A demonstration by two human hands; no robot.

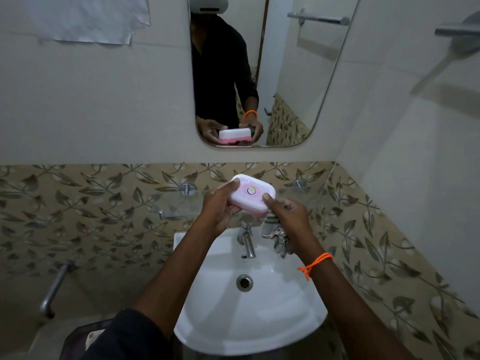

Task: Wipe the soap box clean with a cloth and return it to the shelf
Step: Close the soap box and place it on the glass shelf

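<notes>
Soap box point(251, 194) held above the sink point(280, 302), level with the glass shelf point(306, 194) — left hand point(220, 203) grip clamped on its left end. Right hand point(284, 207) grips the cloth point(279, 240), thumb on the lid. Judgement: steady the box, wipe lid, edges, underside — then shelve it.

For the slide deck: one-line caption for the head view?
Both hands, left and right, hold pink soap box above washbasin; cloth in right.
</notes>
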